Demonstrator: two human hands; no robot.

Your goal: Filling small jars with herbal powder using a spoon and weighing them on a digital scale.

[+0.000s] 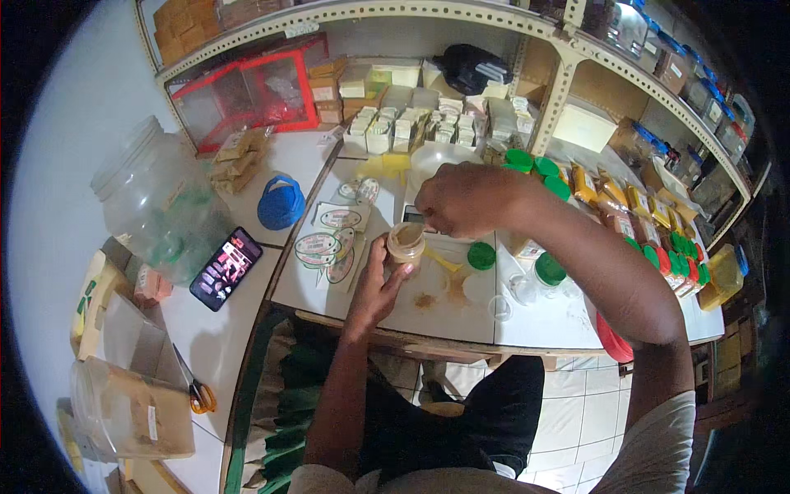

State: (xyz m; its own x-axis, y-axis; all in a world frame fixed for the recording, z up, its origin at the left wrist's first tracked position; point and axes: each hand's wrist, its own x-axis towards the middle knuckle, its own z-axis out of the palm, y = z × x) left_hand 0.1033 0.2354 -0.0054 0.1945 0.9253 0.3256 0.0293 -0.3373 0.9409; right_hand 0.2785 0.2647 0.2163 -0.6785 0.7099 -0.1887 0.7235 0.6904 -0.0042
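Observation:
My left hand holds a small clear jar upright over the white table, with tan powder in it up near the mouth. My right hand is above and to the right of the jar, its fingers curled down; whether it grips anything is hidden. Behind it are a white bowl and part of a device with a dark display. A green lid lies right of the jar. Printed oval labels are spread to the left. Brown powder is spilled on the table near its front edge.
Empty clear jars and a green-lidded jar stand at right, before rows of filled jars and packets. At left are a phone, scissors, a blue lid and large clear jars. A metal shelf spans the back.

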